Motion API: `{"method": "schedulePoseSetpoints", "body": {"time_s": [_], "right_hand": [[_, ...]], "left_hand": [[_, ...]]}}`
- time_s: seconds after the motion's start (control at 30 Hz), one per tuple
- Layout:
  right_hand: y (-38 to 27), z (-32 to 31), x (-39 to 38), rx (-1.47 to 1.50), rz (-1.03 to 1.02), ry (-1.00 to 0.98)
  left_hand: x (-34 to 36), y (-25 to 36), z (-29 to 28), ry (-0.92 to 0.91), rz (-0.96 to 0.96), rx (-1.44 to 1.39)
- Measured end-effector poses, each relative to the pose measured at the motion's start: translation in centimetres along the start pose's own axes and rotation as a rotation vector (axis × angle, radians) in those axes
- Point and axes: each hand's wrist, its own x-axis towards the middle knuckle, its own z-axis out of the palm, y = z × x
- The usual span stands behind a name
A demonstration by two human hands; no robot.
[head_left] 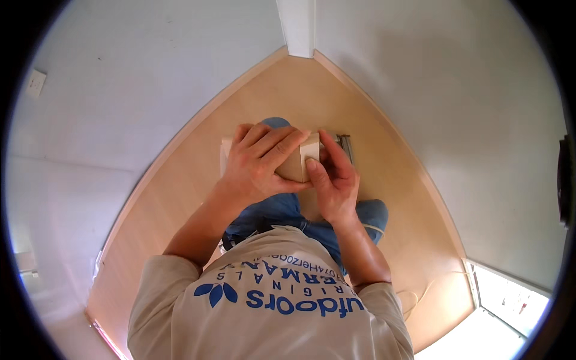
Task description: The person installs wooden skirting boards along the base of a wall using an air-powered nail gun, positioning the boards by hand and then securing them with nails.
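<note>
Held above my lap is a tan, block-like piece with a pale strip at its right end. It may be wood or cardboard; I cannot tell which. My left hand grips the piece, fingers laid over the top and thumb along the near side. At the right end, my right hand pinches the pale strip with thumb and forefinger. A pale edge shows left of my left hand, and I cannot tell if it belongs to the same piece. Just beyond my right fingers is a grey metal thing, partly hidden.
Pale walls with wood-coloured skirting meet at a white corner post ahead. The light wood floor surrounds my bent legs in jeans. A thin cable lies at the right, near a bright opening. A wall socket is far left.
</note>
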Motion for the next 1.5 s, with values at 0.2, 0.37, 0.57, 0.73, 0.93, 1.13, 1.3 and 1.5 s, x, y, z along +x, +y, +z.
{"method": "schedulePoseSetpoints", "body": {"time_s": [0.2, 0.37, 0.57, 0.73, 0.93, 1.13, 1.3, 1.5], "right_hand": [[-0.9, 0.2, -0.3, -0.014, -0.007, 0.008], [-0.6, 0.2, 0.0, -0.005, -0.029, 0.000], [0.2, 0.1, 1.0, 0.021, 0.057, -0.054], [10.6, -1.5, 4.7, -0.322, 0.173, 0.072], [37.7, -15.5, 6.1, -1.190, 0.481, 0.018], [40.8, -8.7, 5.2, -1.057, 0.841, -0.137], [43.3, -14.9, 6.9, -1.044, 0.818, -0.197], [39.4, -18.0, 8.1, -1.220, 0.710, -0.443]], "left_hand": [[0.1, -0.2, -0.2, -0.012, -0.001, -0.053], [0.1, -0.3, 0.1, -0.009, -0.020, -0.071], [-0.3, -1.5, 0.6, -0.031, 0.006, 0.016], [-3.7, -4.5, -1.7, -0.211, -0.083, 0.171], [-10.8, -5.5, -2.4, -0.392, -0.343, 0.119], [-17.2, -6.3, -3.7, -0.515, -0.547, 0.160], [-17.7, -6.3, -0.5, -0.529, -0.585, 0.056], [-17.2, -6.4, 0.2, -0.561, -0.590, 0.022]]}}
